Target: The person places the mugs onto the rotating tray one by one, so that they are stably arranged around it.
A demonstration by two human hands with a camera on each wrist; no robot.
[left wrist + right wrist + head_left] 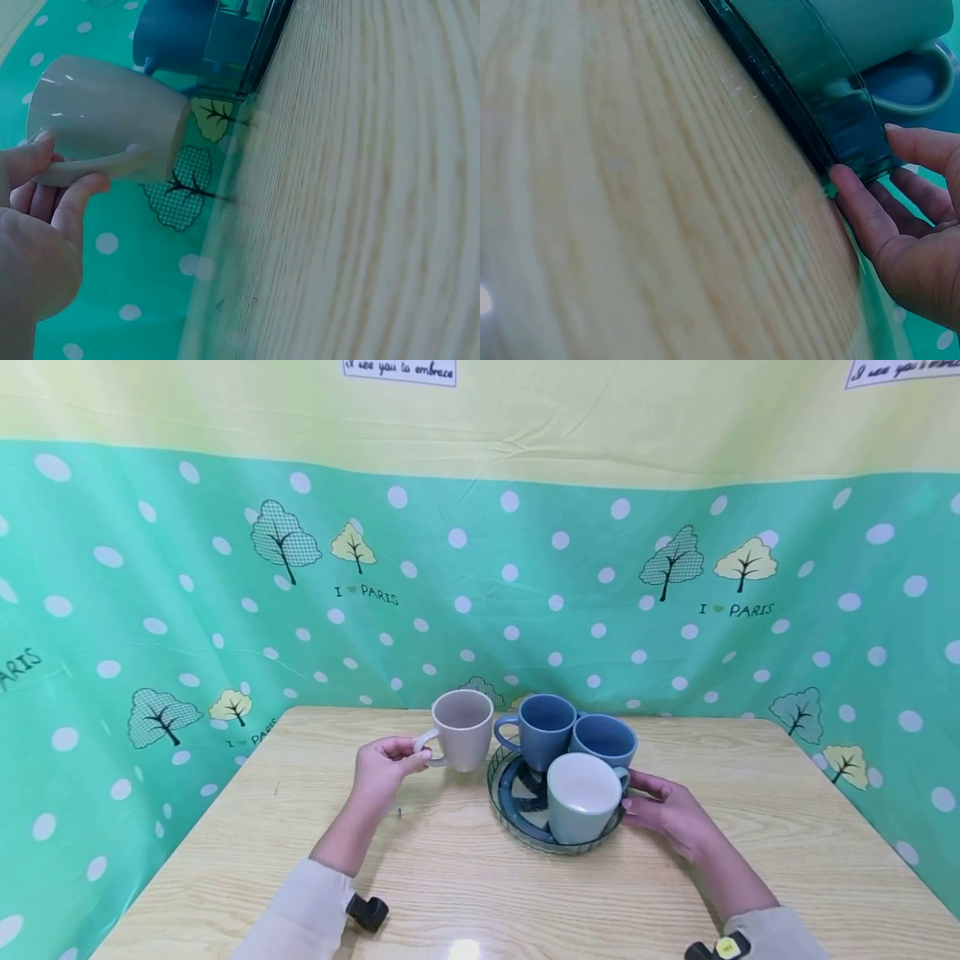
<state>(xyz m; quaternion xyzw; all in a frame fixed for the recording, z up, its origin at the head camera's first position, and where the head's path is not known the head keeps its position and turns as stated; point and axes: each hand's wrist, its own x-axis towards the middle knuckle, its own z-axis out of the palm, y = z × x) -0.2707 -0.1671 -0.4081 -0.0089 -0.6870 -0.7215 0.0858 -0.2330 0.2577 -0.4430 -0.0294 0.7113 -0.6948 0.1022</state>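
Note:
My left hand [386, 768] pinches the handle of a pale greyish mug [463, 731], which hangs upright just above the table, left of the tray. In the left wrist view the thumb and fingers close round that handle. A round, see-through dark teal tray [525, 839] holds a pale green mug [581, 797] at the front and two blue mugs behind, the left blue mug [546, 735] and the right blue mug [606, 739]. With thumb and fingertips my right hand [667, 814] grips the tray's right side, as the right wrist view shows.
The light wood table [465, 893] stands against a green and yellow curtain [480, 568] with white dots and printed trees. The curtain also hangs along both sides. Black straps with small devices sit on both wrists.

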